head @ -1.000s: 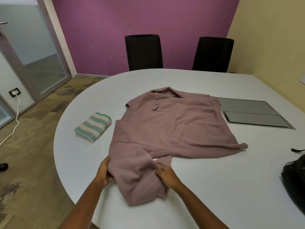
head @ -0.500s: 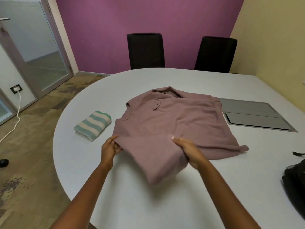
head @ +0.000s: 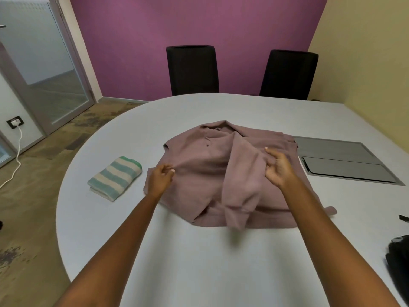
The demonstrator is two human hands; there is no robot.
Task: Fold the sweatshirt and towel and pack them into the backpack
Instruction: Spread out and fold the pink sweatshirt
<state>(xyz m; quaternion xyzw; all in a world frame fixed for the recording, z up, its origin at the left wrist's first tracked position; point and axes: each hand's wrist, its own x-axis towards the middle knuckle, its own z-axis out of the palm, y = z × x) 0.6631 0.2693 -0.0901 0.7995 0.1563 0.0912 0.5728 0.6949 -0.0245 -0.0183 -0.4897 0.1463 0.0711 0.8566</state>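
Sweatshirt point(head: 194, 173), mauve, lies spread at the middle of the white table point(head: 199, 273), collar toward the far side, hem toward the near edge. One sleeve point(head: 241, 189) is laid across the chest and runs from the collar down to the hem, its cuff just over the near edge of the body. That looks like the first fold, meant to narrow the garment.

The left hand point(head: 160, 179) has its fingers curled and pinches the cloth at the left edge of the body, probably to hold the fold line steady. The right hand point(head: 277, 168) grips the right edge of the sleeve with curled fingers and a straight forefinger. The cloth is raised a little there, so the sleeve seems not quite settled.

The striped towel point(head: 115, 177) sits already folded just left of the sweatshirt, apart from it. The black backpack point(head: 398, 262) shows only in part at the near right edge, well away from both, so packing comes later. The other sleeve pokes out at the near right and is not yet folded
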